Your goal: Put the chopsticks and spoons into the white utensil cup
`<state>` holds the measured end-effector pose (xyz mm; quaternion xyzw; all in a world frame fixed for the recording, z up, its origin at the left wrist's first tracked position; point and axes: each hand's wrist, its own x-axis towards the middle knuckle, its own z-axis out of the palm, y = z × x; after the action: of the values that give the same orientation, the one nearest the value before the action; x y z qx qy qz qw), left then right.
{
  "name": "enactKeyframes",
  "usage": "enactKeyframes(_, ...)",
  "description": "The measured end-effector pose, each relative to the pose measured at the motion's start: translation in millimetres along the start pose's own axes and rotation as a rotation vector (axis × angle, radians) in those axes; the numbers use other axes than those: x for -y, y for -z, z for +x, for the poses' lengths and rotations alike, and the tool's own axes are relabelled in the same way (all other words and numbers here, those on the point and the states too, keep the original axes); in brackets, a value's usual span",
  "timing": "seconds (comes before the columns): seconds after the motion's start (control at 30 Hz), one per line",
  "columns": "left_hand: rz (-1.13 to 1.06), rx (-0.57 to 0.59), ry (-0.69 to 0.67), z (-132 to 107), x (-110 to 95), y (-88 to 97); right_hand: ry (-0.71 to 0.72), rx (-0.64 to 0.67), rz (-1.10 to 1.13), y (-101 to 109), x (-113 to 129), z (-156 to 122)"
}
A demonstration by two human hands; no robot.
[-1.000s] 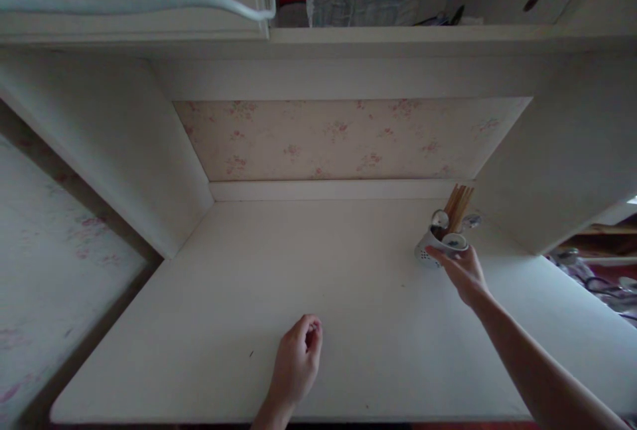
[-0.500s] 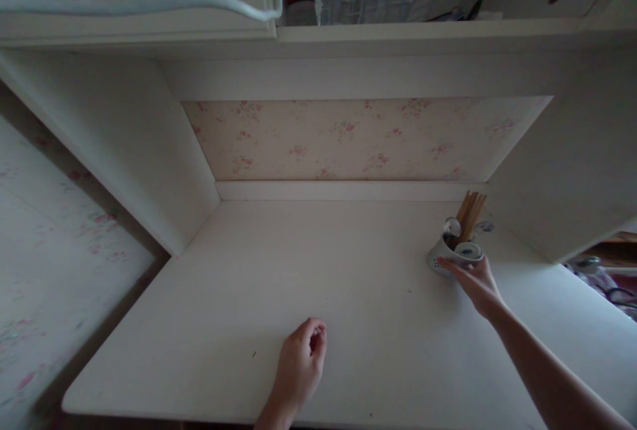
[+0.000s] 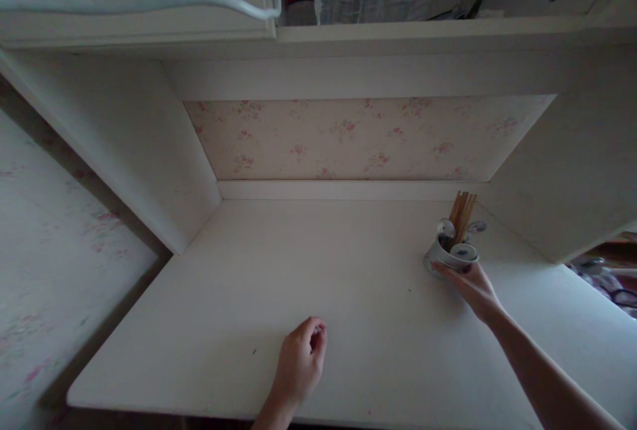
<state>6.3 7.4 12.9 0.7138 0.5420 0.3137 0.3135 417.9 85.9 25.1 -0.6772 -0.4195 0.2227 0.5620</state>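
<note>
At the far right corner of the counter [image 3: 348, 297], the utensil holder [image 3: 444, 256] was still touched by the right hand [image 3: 475, 288], fingers outstretched, grasp not confirmed. The left hand [image 3: 300, 363] was kept loosely clenched, empty; little was shifted.

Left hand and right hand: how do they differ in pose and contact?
The left hand is curled loosely; the right hand stretches its fingers forward. The left hand rests empty on the desk up front; the right hand holds the utensil holder farther back. Both are bare.
</note>
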Motion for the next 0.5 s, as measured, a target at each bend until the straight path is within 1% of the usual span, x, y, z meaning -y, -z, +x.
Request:
enactKeyframes(0.07, 0.012, 0.005, 0.000, -1, 0, 0.1, -0.026, 0.054, 0.021, 0, -1, -1)
enactKeyframes(0.23, 0.019, 0.010, -0.004, -1, -1, 0.9, -0.080, 0.027, 0.095, -1, -5, -3)
enactKeyframes(0.5, 0.037, 0.002, -0.017, -1, -1, 0.4, -0.121, 0.026, 0.102, -1, -14, -1)
